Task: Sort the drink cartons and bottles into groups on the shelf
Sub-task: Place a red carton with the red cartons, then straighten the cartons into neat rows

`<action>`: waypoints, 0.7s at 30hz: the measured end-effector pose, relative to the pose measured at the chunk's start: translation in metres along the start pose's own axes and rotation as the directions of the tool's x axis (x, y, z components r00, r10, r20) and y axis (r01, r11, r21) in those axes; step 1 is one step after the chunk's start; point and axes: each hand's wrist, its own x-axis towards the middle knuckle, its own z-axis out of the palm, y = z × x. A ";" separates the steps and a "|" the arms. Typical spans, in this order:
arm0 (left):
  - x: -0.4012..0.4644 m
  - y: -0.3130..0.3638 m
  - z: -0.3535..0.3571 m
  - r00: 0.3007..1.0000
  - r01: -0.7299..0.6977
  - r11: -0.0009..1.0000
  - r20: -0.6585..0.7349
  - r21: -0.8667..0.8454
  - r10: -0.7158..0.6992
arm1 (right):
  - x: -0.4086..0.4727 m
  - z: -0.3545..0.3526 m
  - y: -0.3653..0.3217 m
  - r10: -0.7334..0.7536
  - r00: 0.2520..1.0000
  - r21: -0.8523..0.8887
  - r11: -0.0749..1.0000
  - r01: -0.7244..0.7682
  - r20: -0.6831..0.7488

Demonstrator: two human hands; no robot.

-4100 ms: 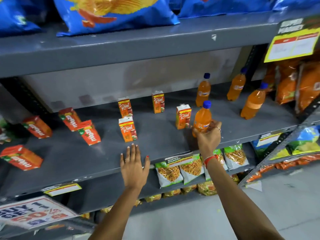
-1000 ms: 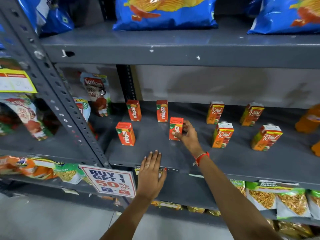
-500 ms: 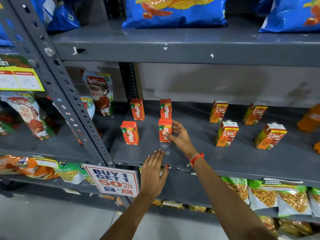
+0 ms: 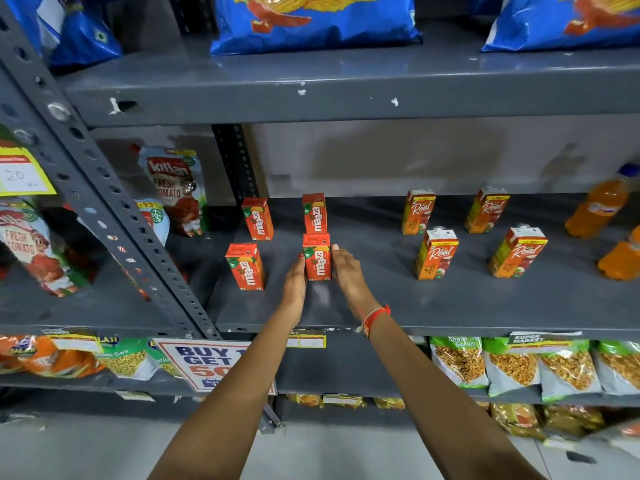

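Observation:
Several red Maaza cartons stand upright in a square at the left of the grey shelf (image 4: pixel 398 306): two at the back (image 4: pixel 258 220) (image 4: pixel 314 213) and two in front. The front left one (image 4: pixel 246 266) stands free. The front right Maaza carton (image 4: pixel 318 259) stands on the shelf, pressed between my left hand (image 4: pixel 296 282) on its left side and my right hand (image 4: pixel 348 271) on its right side. Several orange Real cartons (image 4: pixel 437 254) stand in a second square further right. Two orange bottles (image 4: pixel 597 206) (image 4: pixel 623 258) show at the right edge.
A slanted perforated steel upright (image 4: pixel 114 202) crosses the shelf's left end, with tomato sauce pouches (image 4: pixel 173 188) behind it. Blue crisp bags (image 4: pixel 311 19) lie on the shelf above. Snack packets (image 4: pixel 512 365) and a sale sign (image 4: pixel 204 362) hang below the front edge.
My left hand has risen from the shelf's front edge to the carton's left side. My right hand has shifted to its right side. The carton now stands squarely in front of the back right one.

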 end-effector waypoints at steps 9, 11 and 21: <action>0.002 -0.010 -0.002 1.000 -0.014 1.000 0.012 0.023 0.014 | -0.009 -0.002 0.006 -0.036 0.999 0.004 0.999 0.036 -0.032; 0.004 -0.011 -0.003 1.000 -0.016 1.000 0.021 0.026 0.015 | -0.009 -0.002 0.006 -0.034 0.999 0.001 0.999 0.034 -0.035; -0.019 -0.011 0.006 0.977 -0.045 0.981 -0.214 -0.190 0.004 | -0.032 -0.023 0.018 -0.043 0.994 0.015 0.999 0.044 -0.097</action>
